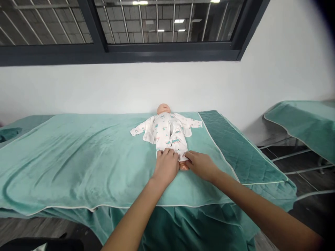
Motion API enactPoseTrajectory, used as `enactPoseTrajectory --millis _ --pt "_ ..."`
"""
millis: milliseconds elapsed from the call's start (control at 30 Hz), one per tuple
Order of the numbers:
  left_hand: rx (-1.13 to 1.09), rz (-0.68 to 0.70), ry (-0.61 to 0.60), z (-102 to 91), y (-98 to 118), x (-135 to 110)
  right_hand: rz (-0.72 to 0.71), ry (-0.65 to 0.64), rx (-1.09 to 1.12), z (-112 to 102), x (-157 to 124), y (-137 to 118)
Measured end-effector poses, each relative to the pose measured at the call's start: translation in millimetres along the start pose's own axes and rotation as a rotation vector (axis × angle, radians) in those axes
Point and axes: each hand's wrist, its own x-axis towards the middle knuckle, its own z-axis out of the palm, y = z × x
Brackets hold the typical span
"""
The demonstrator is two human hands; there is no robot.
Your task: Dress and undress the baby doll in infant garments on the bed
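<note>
A baby doll (163,108) lies on its back on the green bed cover, head toward the wall and feet toward me. It wears a white printed top (183,120) with the sleeves spread out, and matching white printed trousers (172,139). My left hand (167,165) is closed on the hem of one trouser leg, hiding the foot there. My right hand (200,164) pinches the other leg's hem at its outer side. One bare foot (184,165) sticks out below the cloth between my hands.
The light green cover (78,167) spreads over a bed against a white wall (104,87). A darker quilted sheet (235,150) shows at the right. Another green-covered bed (309,122) with a metal frame stands further right. A barred window (167,24) is above.
</note>
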Motion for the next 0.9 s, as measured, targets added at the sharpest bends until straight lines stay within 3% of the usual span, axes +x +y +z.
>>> enactPoseTrajectory --millis 100,200,367,467,533,567,633,700,767,833,900 --pt "-0.085 -0.027 0.032 -3.9 2.2 -6.8 -0.008 0.056 -0.003 -15.2 -4.2 -2.5" --pt "-0.193 -0.045 0.058 -10.4 7.9 -20.1 -0.107 0.072 -0.013 -27.0 -11.5 -1.8" --pt "-0.326 0.099 0.032 -19.6 10.9 -33.9 -0.329 -0.12 -0.026 -37.2 -21.4 15.2" --pt "-0.414 0.12 0.081 -15.9 -10.9 -31.2 -0.358 -0.286 0.192 -38.8 -15.1 33.9" --pt "-0.418 0.04 0.177 -6.7 -37.5 -26.6 -0.333 -0.356 0.42 -33.1 -2.7 47.3" --pt "-0.396 -0.028 0.239 -0.3 -52.8 -23.8 -0.289 -0.323 0.504 -27.2 5.8 53.5" --pt "-0.295 -0.184 0.297 14.2 -82.5 -17.8 -0.168 -0.11 0.546 -9.1 26.2 63.6" --pt "-0.186 -0.251 0.262 27.8 -105.8 -10.6 -0.095 0.161 0.424 13.6 48.7 68.7" --pt "-0.129 -0.232 0.193 37.7 -120.2 -1.8 -0.081 0.325 0.267 34.8 69.9 68.0" --pt "-0.102 -0.183 0.136 43.1 -128.0 8.5 -0.065 0.381 0.146 49.7 87.7 63.0" --pt "-0.071 -0.141 0.093 45.5 -133.2 19.2 -0.03 0.358 0.073 57.2 100.7 56.8"
